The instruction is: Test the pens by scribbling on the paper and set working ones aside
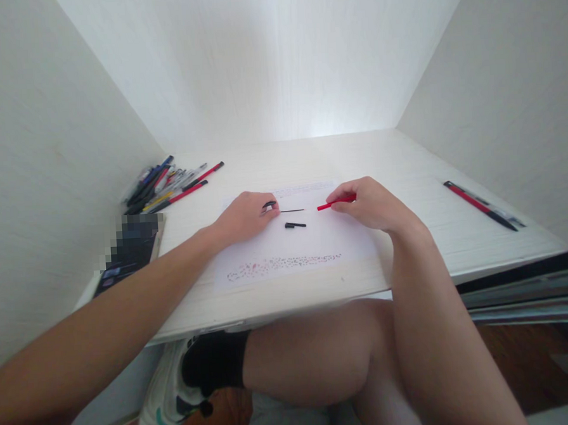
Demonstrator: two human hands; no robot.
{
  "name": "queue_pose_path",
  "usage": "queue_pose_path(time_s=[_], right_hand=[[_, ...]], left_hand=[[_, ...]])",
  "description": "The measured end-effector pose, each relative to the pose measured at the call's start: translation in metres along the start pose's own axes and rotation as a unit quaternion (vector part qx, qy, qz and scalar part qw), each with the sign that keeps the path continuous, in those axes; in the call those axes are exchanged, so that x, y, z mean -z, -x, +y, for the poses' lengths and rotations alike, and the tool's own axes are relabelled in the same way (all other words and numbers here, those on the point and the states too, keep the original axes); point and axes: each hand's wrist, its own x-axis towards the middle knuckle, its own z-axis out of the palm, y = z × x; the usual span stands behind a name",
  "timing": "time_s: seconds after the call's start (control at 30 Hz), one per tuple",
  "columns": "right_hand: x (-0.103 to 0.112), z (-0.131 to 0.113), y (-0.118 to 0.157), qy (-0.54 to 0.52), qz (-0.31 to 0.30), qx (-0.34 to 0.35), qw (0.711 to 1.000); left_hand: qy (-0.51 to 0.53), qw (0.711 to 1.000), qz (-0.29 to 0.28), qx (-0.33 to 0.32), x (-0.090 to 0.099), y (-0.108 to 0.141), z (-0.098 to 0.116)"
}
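Observation:
My left hand point(255, 215) is closed round a black pen part, and a thin dark refill point(293, 211) sticks out of its fingertips to the right. In my right hand point(362, 201) a red pen barrel point(329, 205) is pinched, its end pointing left toward the refill. A gap separates the two. Just below them a black pen cap point(295, 225) lies on a white sheet of paper point(290, 244) that bears rows of small red and dark marks.
Many pens point(168, 183) are heaped at the back left. A dark phone-like device point(133, 246) lies near the left wall. On the right, red and black pens point(481, 206) rest on the white desk point(293, 306). Walls enclose the desk; a bent leg shows below its edge.

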Motion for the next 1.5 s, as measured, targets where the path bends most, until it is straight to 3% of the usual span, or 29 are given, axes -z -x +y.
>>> queue_pose_path(time_s=[0.17, 0.43, 0.7, 0.9, 1.1, 1.3, 1.5], right_hand=[[0.004, 0.0, 0.001, 0.0, 0.002, -0.014, 1.0], [-0.006, -0.012, 0.001, -0.027, -0.032, 0.017, 0.999], [0.0, 0.008, -0.003, -0.048, 0.001, 0.007, 0.999], [-0.005, 0.007, -0.004, -0.001, 0.002, -0.019, 1.0], [-0.021, -0.001, -0.007, 0.062, 0.036, 0.019, 0.997], [-0.025, -0.01, -0.008, -0.037, 0.032, 0.07, 0.996], [-0.023, -0.014, -0.004, -0.182, 0.019, 0.056, 0.982]], left_hand=[[-0.012, 1.0, 0.008, 0.01, 0.0, 0.001, 0.0], [-0.048, 0.998, 0.009, 0.035, -0.002, 0.001, 0.002], [-0.062, 0.997, 0.0, 0.044, 0.0, 0.001, 0.003], [-0.077, 0.996, -0.009, 0.05, 0.002, 0.001, 0.008], [-0.047, 0.998, 0.016, 0.027, -0.001, 0.0, 0.011], [0.003, 0.999, 0.041, -0.003, 0.0, 0.001, 0.017], [0.034, 0.996, 0.083, -0.022, 0.002, 0.004, 0.027]])
